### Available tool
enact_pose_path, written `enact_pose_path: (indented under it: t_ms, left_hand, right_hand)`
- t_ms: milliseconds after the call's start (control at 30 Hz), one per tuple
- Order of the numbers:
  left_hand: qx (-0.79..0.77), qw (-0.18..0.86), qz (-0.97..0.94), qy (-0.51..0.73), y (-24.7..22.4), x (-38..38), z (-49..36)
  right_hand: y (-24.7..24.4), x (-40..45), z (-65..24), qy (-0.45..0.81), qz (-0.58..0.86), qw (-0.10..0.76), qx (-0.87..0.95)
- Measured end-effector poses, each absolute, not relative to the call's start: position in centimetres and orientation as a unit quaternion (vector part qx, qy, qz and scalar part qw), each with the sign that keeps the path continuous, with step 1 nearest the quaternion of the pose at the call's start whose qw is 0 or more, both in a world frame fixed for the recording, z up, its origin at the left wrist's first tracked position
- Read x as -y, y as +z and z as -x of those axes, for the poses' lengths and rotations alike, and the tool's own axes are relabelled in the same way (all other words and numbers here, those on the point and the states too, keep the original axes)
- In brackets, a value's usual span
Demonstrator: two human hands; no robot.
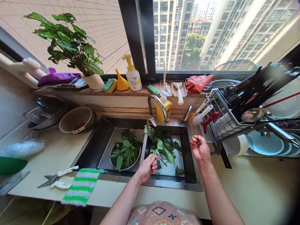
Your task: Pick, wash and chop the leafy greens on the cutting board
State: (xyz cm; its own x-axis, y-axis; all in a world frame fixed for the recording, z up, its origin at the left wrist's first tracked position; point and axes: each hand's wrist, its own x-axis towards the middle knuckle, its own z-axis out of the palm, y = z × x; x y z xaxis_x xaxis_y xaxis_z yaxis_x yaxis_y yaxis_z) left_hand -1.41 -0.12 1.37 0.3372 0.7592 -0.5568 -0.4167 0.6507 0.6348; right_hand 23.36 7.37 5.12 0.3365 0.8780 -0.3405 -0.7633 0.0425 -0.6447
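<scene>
My left hand point(147, 168) is closed around the stem of a leafy green sprig point(160, 147), held over the front of the right sink basin. Out past the basin's right edge, my right hand point(201, 149) is raised with fingers pinched on a short green stem piece point(196, 139). Beneath them, loose leafy greens point(170, 153) lie in the right basin point(187, 172). A round bowl point(127, 168) in the left basin is heaped with more leafy greens point(126, 148).
A chrome faucet point(152, 100) arches over the divider, where a striped cloth point(148, 130) hangs. Scissors point(56, 179) and a green-striped cloth point(82, 186) lie front left. A colander point(77, 120) stands left; a crowded dish rack point(222, 125) stands right. Bottles and a potted plant point(92, 82) line the sill.
</scene>
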Motion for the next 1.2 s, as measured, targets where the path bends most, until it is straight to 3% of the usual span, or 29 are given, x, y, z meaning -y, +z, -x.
enact_pose_path:
  t_ms: [100, 300, 400, 667, 867, 1033, 1200]
  left_hand:
    - [-0.415, 0.811, -0.117, 0.395, 1.1, -0.9, 0.9]
    - [-0.373, 0.82, -0.025, 0.433, 1.9, -2.3, -1.2]
    - [-0.368, 0.807, -0.04, 0.459, 2.3, -2.3, -2.1]
    - [-0.428, 0.763, -0.096, 0.475, 2.1, -1.9, -3.3]
    - [-0.457, 0.737, -0.125, 0.483, 2.1, -1.4, -3.9]
    - [-0.465, 0.729, -0.136, 0.482, 1.7, -0.9, -4.0]
    - [-0.473, 0.749, -0.157, 0.436, 1.5, -0.6, -3.5]
  right_hand:
    - [5.6, -6.0, -23.2, 0.555, 0.425, 0.702, 0.135]
    - [3.6, -0.2, -18.0, 0.618, 0.502, 0.484, 0.361]
    - [2.1, 1.7, -16.3, 0.58, 0.504, 0.432, 0.473]
    - [0.7, 2.7, -16.5, 0.381, 0.502, 0.383, 0.676]
    - [0.6, 3.2, -16.1, 0.301, 0.508, 0.372, 0.716]
    - [0.3, 3.2, -15.8, 0.278, 0.53, 0.381, 0.705]
    - [0.9, 2.9, -15.7, 0.341, 0.485, 0.37, 0.715]
